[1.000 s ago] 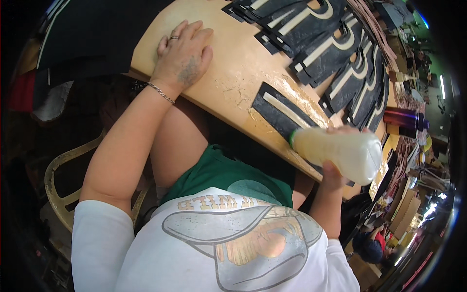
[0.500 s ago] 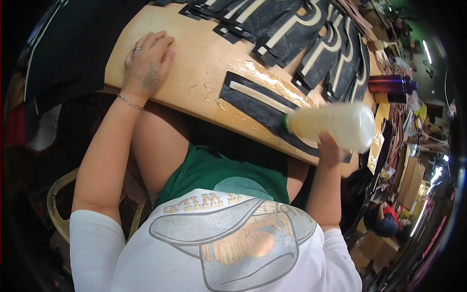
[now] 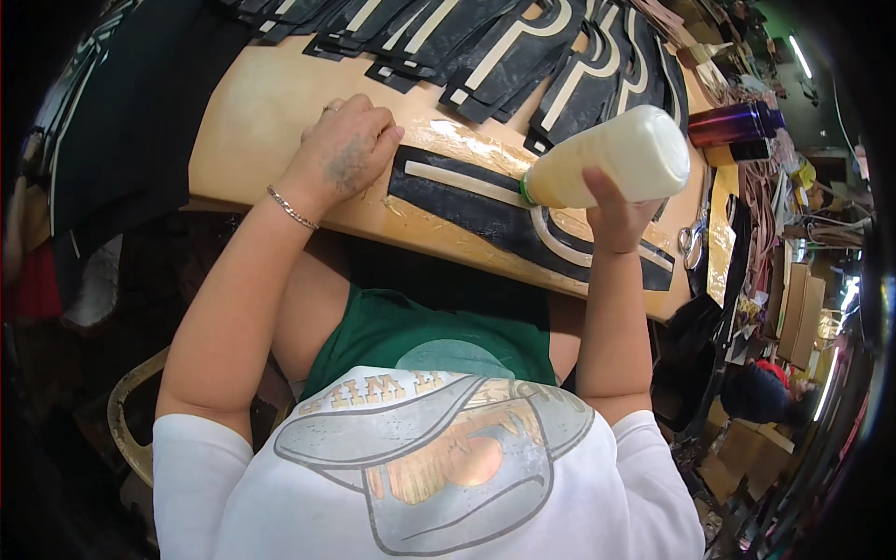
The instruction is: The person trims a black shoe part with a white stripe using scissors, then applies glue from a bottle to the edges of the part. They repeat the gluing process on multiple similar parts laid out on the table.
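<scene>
Right hand: fingers closed around one pale bottle, thumb laid along the near side; the other fingertips are largely hidden behind it. Left hand: fingers bent and drawn together, thumb beside the index finger, at the left end of the near black piece, the landmark here; cannot tell whether the fingertips touch it or pinch anything. Bottle is over the right half of the near black piece, tilted, long axis slanting: base up and to the right, green tip down and to the left, close to the pale strip on that piece; contact of tip and strip cannot be told. Near black piece lies with its long axis from upper left to lower right, broad end left, narrowing right; its strip runs straight, then curves. Counts: bottle in hand, one; near black piece, one; scissors, one pair, just beyond its right end; purple flask, one, farther off past that end. Black pieces with pale strips fan out on the far side of the landmark, several, overlapping too much for a sure count.
</scene>
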The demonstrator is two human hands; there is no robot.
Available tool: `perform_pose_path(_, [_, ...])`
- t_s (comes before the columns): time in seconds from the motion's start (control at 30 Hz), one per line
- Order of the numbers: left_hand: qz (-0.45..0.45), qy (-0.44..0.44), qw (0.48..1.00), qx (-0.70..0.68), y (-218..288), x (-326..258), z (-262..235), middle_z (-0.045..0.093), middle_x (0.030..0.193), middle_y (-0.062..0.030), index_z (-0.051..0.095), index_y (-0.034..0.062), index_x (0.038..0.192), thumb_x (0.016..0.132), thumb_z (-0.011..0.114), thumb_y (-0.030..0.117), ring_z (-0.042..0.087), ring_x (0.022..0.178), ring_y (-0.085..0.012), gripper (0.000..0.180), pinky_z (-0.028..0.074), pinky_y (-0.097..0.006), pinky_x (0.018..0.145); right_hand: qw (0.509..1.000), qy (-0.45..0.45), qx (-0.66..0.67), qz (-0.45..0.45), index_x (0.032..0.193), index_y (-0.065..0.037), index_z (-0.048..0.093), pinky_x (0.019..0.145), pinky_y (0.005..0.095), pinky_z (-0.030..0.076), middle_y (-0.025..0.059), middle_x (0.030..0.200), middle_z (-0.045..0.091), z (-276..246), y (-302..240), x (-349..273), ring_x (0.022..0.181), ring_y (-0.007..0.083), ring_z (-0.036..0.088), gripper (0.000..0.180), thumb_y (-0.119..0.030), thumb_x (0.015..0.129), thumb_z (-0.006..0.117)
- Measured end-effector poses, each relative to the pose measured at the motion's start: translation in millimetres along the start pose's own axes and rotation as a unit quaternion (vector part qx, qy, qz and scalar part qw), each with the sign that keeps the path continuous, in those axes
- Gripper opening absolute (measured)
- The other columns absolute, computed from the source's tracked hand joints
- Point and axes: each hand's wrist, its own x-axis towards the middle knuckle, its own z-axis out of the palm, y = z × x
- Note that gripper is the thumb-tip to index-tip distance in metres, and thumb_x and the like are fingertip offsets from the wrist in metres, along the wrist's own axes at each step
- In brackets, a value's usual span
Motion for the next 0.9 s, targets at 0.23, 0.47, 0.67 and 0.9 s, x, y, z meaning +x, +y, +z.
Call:
perform_pose_path(0.23, [0.002,-0.081,0.996,-0.039,12.8,11.2,0.0,0.055,0.077,-0.0149,0.057,0.0007,0.078,0.082,0.048,0.027,0.054,0.077,-0.0321,0.028,0.045,-0.039,0.072,0.999,-0.013,0.044,0.004,0.111,0.0,0.047,0.079,0.0321,0.045,0.0084,0.101,0.053,-76.7,2.0,-50.4,0.091,0.0188,0.054,0.062,-0.011,0.056,0.075])
perform_pose_path(0.47, [-0.05,-0.11,0.988,-0.097,22.5,17.6,2.8,0.054,0.07,-0.0181,0.054,-0.0023,0.077,0.084,0.047,0.024,0.051,0.075,-0.034,0.028,0.042,-0.039,0.068,0.994,-0.014,0.046,-0.098,0.102,-0.003,0.053,0.087,0.0339,0.037,0.0098,0.101,0.053,15.0,-8.4,-17.5,0.097,0.023,0.049,0.061,-0.03,0.054,0.08])
perform_pose_path(0.67, [-0.008,-0.087,0.995,-0.045,23.0,10.8,-4.0,0.053,0.072,-0.0178,0.053,-0.0027,0.076,0.084,0.047,0.025,0.049,0.075,-0.0328,0.029,0.041,-0.038,0.068,0.996,0.08,-0.03,-0.033,0.11,0.003,0.045,0.075,0.0355,0.05,0.0131,0.098,0.055,-136.7,3.8,-64.6,0.084,0.0231,0.058,0.056,-0.005,0.062,0.072])
perform_pose_path(0.9, [-0.052,-0.118,0.99,-0.063,21.4,18.6,8.2,0.048,0.064,-0.0131,0.051,-0.0023,0.075,0.085,0.047,0.029,0.048,0.064,-0.0263,0.033,0.038,-0.034,0.062,0.981,0.009,-0.129,-0.146,0.114,0.001,0.037,0.076,0.0391,0.047,0.0115,0.097,0.052,-85.5,-2.7,-85.9,0.088,0.0241,0.055,0.064,-0.019,0.064,0.073])
